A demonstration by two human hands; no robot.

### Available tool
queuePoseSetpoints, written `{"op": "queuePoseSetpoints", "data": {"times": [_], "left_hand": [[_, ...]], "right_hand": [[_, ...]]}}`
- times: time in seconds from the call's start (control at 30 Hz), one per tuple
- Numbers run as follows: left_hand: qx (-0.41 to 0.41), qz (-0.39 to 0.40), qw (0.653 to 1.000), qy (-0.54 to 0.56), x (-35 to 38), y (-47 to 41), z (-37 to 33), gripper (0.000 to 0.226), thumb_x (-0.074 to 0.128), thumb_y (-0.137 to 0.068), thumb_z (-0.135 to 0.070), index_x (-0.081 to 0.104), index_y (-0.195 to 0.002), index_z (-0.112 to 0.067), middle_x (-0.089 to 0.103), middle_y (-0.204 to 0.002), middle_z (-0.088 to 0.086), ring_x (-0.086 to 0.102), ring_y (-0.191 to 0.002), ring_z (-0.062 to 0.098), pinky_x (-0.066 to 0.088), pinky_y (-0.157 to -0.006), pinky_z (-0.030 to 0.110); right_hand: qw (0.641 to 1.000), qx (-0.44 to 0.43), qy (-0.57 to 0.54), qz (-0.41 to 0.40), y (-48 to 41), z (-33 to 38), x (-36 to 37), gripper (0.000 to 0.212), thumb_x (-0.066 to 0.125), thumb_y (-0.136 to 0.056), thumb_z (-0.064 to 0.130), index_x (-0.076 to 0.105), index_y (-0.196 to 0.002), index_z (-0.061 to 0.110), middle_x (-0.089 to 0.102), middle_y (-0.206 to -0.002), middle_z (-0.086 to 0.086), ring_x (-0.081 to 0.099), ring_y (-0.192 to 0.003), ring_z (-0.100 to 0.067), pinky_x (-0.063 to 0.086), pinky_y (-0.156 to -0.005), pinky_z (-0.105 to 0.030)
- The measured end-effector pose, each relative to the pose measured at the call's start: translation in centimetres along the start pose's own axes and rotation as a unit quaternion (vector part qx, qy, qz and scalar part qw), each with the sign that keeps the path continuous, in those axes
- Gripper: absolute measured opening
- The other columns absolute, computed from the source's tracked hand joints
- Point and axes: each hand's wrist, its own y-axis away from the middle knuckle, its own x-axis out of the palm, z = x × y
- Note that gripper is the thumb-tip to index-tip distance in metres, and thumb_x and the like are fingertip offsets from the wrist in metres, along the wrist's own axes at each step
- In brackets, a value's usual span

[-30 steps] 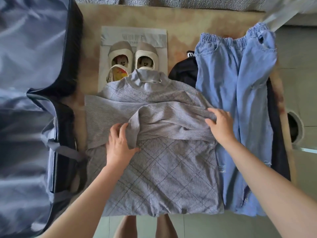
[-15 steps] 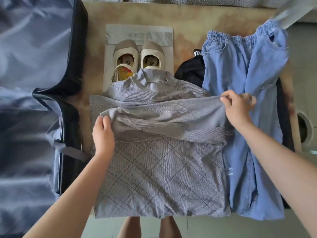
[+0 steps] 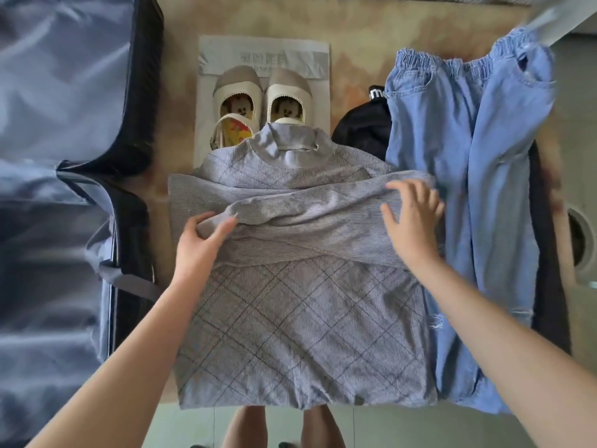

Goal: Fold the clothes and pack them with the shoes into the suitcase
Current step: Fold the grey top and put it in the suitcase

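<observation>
**Knitwear entry: grey sweater (image 3: 300,318) part-folded on table (image 3: 352,27)**

Position: flat, front down, centre of the table. Hem lies at the near table edge, just above the person's legs (image 3: 248,428).
Long axis: runs near to far; collar points away from the person.
Sleeve (image 3: 307,218): folded crosswise over the upper back, lying left to right.
Left hand (image 3: 200,244): thumb and fingers pinch the sleeve's cuff end, near the sweater's left edge.
Right hand (image 3: 413,224): fingers spread and straight, gripping nothing, over the sleeve fold at the right edge; contact cannot be told.
Left margin: narrow strip of bare table, then the open suitcase (image 3: 64,189), blue lining up.
Right margin: no gap; sweater meets blue jeans (image 3: 468,189), laid lengthwise with waistband far, over a dark layer.
Far margin: collar overlaps the heels of a pair of shoes (image 3: 261,98), toes pointing away, on a paper sheet (image 3: 265,50). Black garment (image 3: 361,130) lies between shoes and jeans. Bare tabletop beyond.
</observation>
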Motion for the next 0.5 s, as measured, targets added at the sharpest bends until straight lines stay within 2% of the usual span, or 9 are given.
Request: {"op": "queuePoseSetpoints", "data": {"times": [0.1, 0.17, 0.2, 0.27, 0.33, 0.43, 0.5], "left_hand": [[0.045, -0.024, 0.996, -0.069, -0.4, -0.3, 0.5, 0.033, 0.074, -0.081, -0.028, 0.059, -0.108, -0.019, 0.062, -0.099, -0.003, 0.057, -0.091, 0.013, 0.043, -0.066, 0.016], [0.061, -0.061, 0.994, -0.061, -0.7, -0.4, 0.2, 0.025, 0.067, -0.086, -0.03, 0.062, -0.101, -0.011, 0.064, -0.091, 0.0, 0.058, -0.085, 0.016, 0.041, -0.062, 0.018], [0.066, -0.07, 0.994, -0.044, -0.8, -0.5, 0.0, 0.028, 0.064, -0.088, -0.033, 0.063, -0.102, -0.008, 0.064, -0.092, 0.001, 0.058, -0.085, 0.015, 0.043, -0.065, 0.02], [0.072, -0.081, 0.993, -0.035, -0.9, -0.7, -0.6, 0.032, 0.06, -0.091, -0.035, 0.062, -0.106, -0.007, 0.064, -0.098, 0.001, 0.059, -0.089, 0.015, 0.043, -0.072, 0.022], [0.08, -0.083, 0.993, -0.039, -0.9, -0.9, -0.9, 0.029, 0.058, -0.092, -0.034, 0.06, -0.105, -0.008, 0.063, -0.098, 0.0, 0.058, -0.087, 0.014, 0.042, -0.068, 0.019], [0.096, -0.089, 0.99, -0.057, -0.8, -0.5, -1.0, 0.022, 0.056, -0.094, -0.029, 0.055, -0.106, -0.01, 0.059, -0.098, -0.002, 0.054, -0.089, 0.015, 0.039, -0.066, 0.021], [0.095, -0.083, 0.988, -0.084, -0.5, -0.2, -0.6, 0.017, 0.054, -0.095, -0.021, 0.052, -0.109, -0.012, 0.056, -0.1, -0.001, 0.052, -0.091, 0.015, 0.038, -0.071, 0.024]], "right_hand": [[0.999, -0.036, -0.016, 0.038, 3.5, 0.8, 1.3, 0.032, 0.068, -0.082, 0.035, 0.062, -0.105, 0.014, 0.058, -0.109, -0.006, 0.04, -0.102, -0.022, 0.023, -0.08, -0.032], [0.993, -0.086, 0.008, 0.083, 5.5, 0.8, 2.2, 0.04, 0.069, -0.076, 0.046, 0.066, -0.102, 0.015, 0.06, -0.104, -0.003, 0.04, -0.097, -0.018, 0.024, -0.08, -0.029], [0.989, -0.106, 0.021, 0.098, 6.2, 0.7, 2.5, 0.042, 0.072, -0.072, 0.045, 0.067, -0.102, 0.015, 0.061, -0.103, -0.003, 0.041, -0.097, -0.018, 0.025, -0.082, -0.03], [0.988, -0.117, 0.024, 0.097, 7.2, 0.2, 2.9, 0.038, 0.081, -0.07, 0.032, 0.068, -0.101, 0.014, 0.062, -0.103, -0.004, 0.043, -0.097, -0.019, 0.027, -0.085, -0.031], [0.992, -0.109, 0.014, 0.059, 7.4, -0.1, 2.7, 0.026, 0.082, -0.071, 0.017, 0.07, -0.094, 0.012, 0.064, -0.098, -0.004, 0.05, -0.093, -0.023, 0.03, -0.084, -0.032], [0.992, -0.125, 0.008, 0.011, 7.0, -0.7, 2.0, 0.009, 0.073, -0.082, 0.015, 0.071, -0.089, 0.01, 0.068, -0.089, -0.002, 0.061, -0.083, -0.026, 0.034, -0.085, -0.033], [0.987, -0.158, 0.011, 0.007, 7.3, -1.2, 1.6, 0.017, 0.059, -0.088, 0.021, 0.071, -0.091, 0.009, 0.07, -0.087, -0.001, 0.062, -0.083, -0.025, 0.035, -0.092, -0.035]]}}
